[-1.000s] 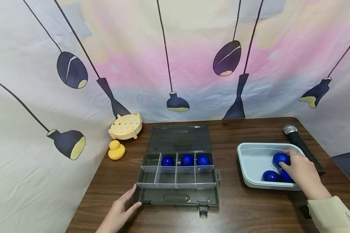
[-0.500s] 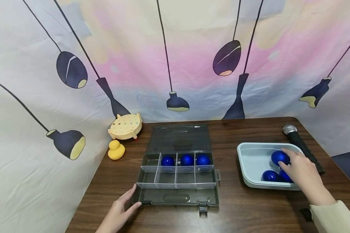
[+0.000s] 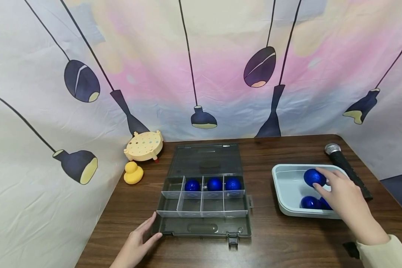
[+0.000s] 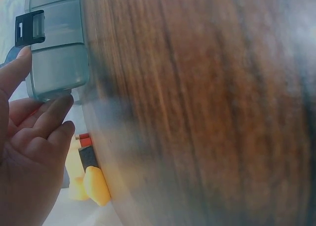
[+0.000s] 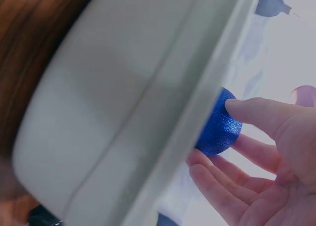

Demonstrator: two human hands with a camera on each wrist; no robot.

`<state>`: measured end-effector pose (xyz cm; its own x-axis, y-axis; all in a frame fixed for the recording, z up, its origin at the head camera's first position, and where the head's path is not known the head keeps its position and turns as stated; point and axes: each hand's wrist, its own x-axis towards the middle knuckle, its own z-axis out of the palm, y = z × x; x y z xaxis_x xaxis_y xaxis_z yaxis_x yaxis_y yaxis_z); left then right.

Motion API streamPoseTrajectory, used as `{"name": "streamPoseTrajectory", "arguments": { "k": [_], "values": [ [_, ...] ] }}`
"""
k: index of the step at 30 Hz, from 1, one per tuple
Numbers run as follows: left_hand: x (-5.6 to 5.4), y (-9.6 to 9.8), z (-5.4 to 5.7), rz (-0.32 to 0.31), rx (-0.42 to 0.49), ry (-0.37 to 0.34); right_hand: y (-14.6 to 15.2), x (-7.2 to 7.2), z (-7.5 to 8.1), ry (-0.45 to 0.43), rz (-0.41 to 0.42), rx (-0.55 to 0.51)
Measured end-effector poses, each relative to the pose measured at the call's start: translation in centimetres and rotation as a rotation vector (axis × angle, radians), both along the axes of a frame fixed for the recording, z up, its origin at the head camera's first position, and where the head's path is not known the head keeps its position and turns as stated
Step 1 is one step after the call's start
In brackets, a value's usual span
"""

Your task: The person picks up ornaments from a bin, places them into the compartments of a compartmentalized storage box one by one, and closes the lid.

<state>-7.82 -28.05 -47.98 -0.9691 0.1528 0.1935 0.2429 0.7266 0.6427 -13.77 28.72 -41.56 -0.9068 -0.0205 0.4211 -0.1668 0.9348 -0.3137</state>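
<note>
- Glittery blue ball (image 3: 312, 178) is shifted left, pinched by the right hand (image 3: 345, 195), parted from glossy blue balls (image 3: 309, 203).
- Translucent grey plastic box (image 3: 174, 225) is touched by the spread left hand (image 3: 136, 241).

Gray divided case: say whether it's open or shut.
Open: the case has its lid folded back beyond the compartments, leaving three blue balls uncovered.

The tray wall (image 3: 294, 211) blocks low; above seems free.
</note>
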Motion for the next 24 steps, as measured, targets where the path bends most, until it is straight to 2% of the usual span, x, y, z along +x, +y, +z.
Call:
{"name": "streamPoseTrajectory", "arguments": {
  "k": [9, 15, 24],
  "values": [
    [0.0, 0.0, -0.1, 0.000, -0.005, 0.012, -2.3, 0.3, 1.7, 0.112, 0.053, -0.001],
    [0.0, 0.0, -0.1, 0.001, 0.001, 0.007, -4.0, 0.4, 2.4, 0.140, 0.092, -0.007],
    [0.0, 0.0, 0.1, 0.010, 0.006, -0.027, -5.8, 0.3, 2.6, 0.136, 0.113, -0.034]
  ]
}}
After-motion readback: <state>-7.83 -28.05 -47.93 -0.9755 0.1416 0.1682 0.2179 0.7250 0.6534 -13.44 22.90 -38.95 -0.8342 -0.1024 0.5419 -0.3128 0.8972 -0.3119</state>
